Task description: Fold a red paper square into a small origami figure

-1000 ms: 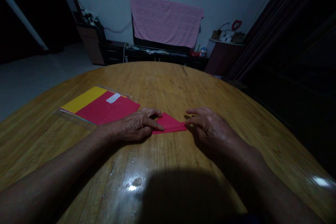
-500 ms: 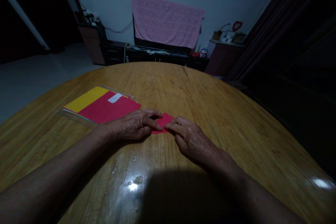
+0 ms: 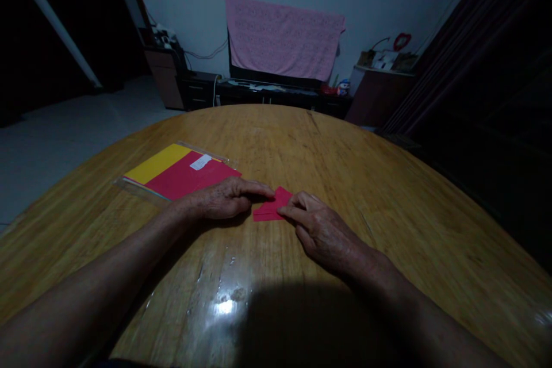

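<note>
A small piece of folded red paper (image 3: 271, 207) lies on the wooden table, with a crease line along its near left strip. My left hand (image 3: 228, 196) rests to the left of it, fingers stretched out, the index fingertip touching the paper's upper left edge. From the right, my right hand (image 3: 319, 221) has its thumb and bent fingers closed on the paper's right side, which they partly cover. Beyond my left wrist is a clear packet of coloured paper (image 3: 185, 172), yellow and red on top, with a white label.
The round wooden table (image 3: 276, 144) spreads out on all sides. Past its far edge stand a low black cabinet (image 3: 200, 89), a screen draped with a pink cloth (image 3: 284, 40), and a side cabinet (image 3: 379, 98) holding small items. A dark curtain (image 3: 448, 40) hangs at the right.
My left fingers have lifted off the paper's near left part and straightened toward its upper edge, uncovering the creased strip. My right hand stays on the paper. The whole view has shifted slightly.
</note>
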